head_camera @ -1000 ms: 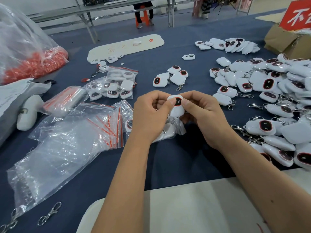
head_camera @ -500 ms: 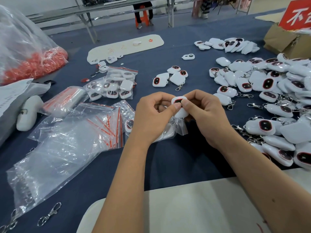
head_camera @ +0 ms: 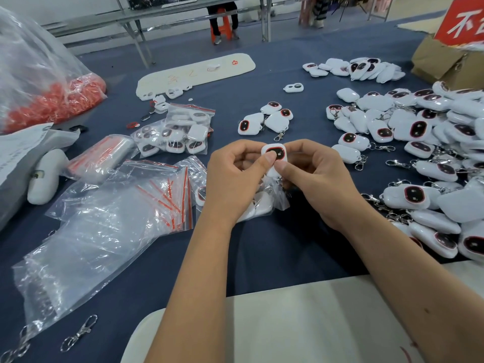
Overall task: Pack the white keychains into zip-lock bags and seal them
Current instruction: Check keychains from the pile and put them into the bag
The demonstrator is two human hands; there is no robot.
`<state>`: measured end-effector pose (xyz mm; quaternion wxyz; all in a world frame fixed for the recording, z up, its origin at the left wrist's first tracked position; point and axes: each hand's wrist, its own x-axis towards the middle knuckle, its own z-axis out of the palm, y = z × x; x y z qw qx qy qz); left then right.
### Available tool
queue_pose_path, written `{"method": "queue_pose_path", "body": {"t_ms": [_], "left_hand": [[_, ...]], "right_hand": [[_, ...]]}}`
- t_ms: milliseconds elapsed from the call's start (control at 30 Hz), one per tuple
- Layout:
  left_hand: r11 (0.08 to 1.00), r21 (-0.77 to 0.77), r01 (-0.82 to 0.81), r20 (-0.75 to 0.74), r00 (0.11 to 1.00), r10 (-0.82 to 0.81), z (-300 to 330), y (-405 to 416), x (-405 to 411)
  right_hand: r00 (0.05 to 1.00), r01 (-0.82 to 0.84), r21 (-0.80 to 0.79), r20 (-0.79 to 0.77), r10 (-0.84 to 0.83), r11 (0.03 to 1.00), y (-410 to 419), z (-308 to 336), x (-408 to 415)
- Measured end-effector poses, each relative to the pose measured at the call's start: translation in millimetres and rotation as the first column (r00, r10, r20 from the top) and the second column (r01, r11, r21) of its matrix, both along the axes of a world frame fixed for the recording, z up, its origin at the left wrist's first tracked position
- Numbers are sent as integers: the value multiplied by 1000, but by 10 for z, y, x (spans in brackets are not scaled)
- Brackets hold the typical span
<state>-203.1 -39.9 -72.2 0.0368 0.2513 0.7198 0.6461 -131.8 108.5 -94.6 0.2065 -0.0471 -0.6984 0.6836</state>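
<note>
1. Both hands pinch one white keychain [head_camera: 275,155] above the blue table [head_camera: 262,247]; the left hand [head_camera: 233,184] has its thumb on the dark face, and the right hand [head_camera: 317,179] grips the lower edge.
2. Under the hands lies a partly filled zip-lock bag [head_camera: 262,205].
3. A heap of loose keychains [head_camera: 424,142] lies to the right.
4. Empty bags [head_camera: 110,213] lie to the left.

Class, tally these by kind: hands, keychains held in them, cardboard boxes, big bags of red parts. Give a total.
Hands: 2, the left hand and the right hand
Held keychain: 1
Cardboard box: 1
Bag of red parts: 1
Total: 5
</note>
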Motion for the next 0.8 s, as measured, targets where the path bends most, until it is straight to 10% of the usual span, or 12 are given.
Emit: {"method": "queue_pose_path", "body": {"t_ms": [400,800], "left_hand": [[977,-75,-198,-217,960,178,-5,52,29],[843,-473,-257,-503,864,-19,-61,96,35]], "right_hand": [[971,235,-11,-45,-235,972,10,13,-18],[928,371,5,-23,-371,929,61,19,-45]]}}
